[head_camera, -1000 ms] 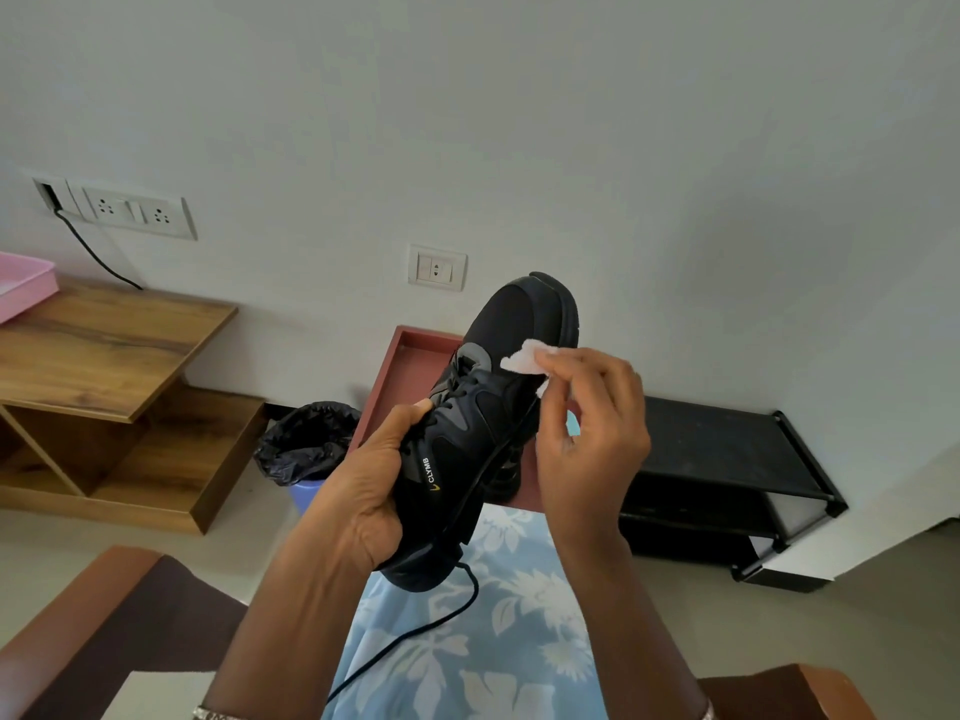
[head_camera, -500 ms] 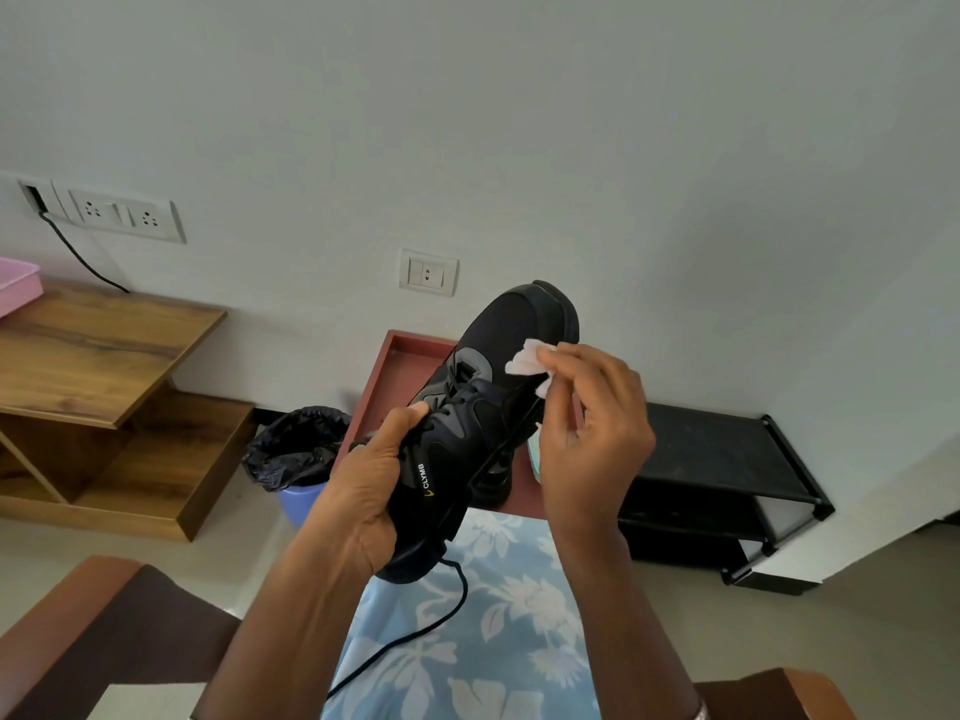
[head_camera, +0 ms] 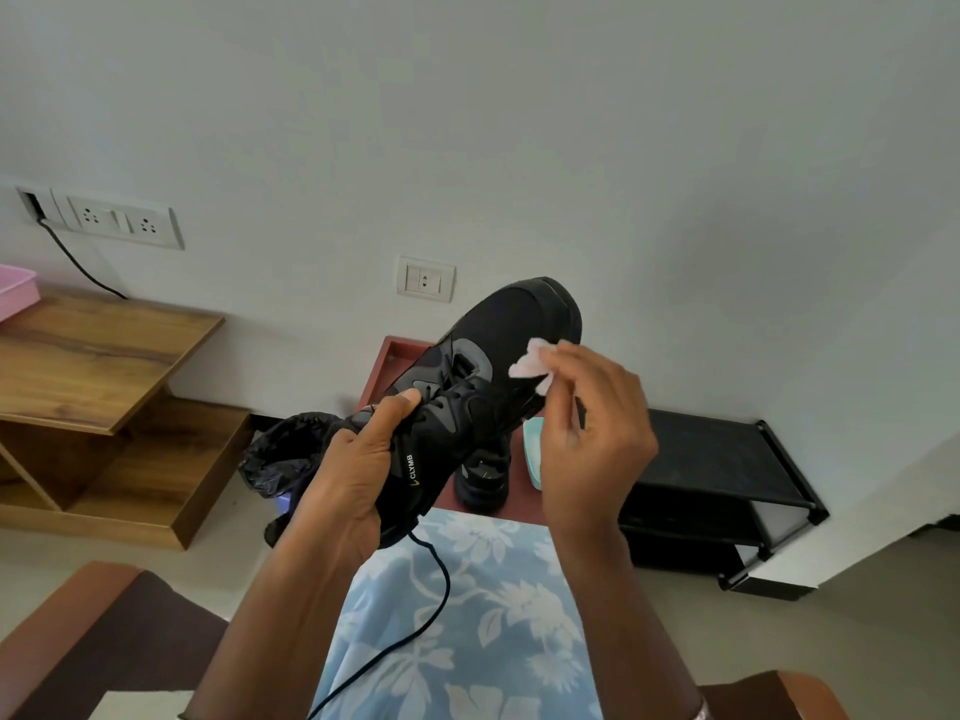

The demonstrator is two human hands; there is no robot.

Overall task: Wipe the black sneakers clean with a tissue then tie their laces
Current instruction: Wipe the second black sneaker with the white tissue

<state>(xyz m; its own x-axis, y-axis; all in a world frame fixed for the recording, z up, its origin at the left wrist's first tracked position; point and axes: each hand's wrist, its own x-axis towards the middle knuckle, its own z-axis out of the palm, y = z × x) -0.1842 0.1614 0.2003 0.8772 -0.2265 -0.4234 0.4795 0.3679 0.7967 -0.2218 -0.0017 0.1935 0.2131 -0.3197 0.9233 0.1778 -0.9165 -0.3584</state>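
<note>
1. Wiping was the step in hand: the left hand (head_camera: 353, 475) gripped the black sneaker (head_camera: 498, 366) round its heel and collar, toe raised toward the far wall (head_camera: 519, 122), while the right hand (head_camera: 592, 439) pinched a crumpled white tissue (head_camera: 532, 363) at the right side of the toe box.
2. The held sneaker hung in the air above the person's lap; its mate, the second sneaker (head_camera: 483, 475), stood on the red bench (head_camera: 387, 366) just beyond the knees, beside a pale teal object (head_camera: 534, 449).
3. By this view the laces remained undone: one thin black lace (head_camera: 431, 589) trailed loose over floral blue cloth (head_camera: 493, 615). The next move likely called for steady strokes along the sole edge, with the left hand turning the shoe.
4. The upper looked matte and mesh-like, with smooth grey overlays; the tissue appeared soft, thin and creased, apt to tear on rough rubber.
</note>
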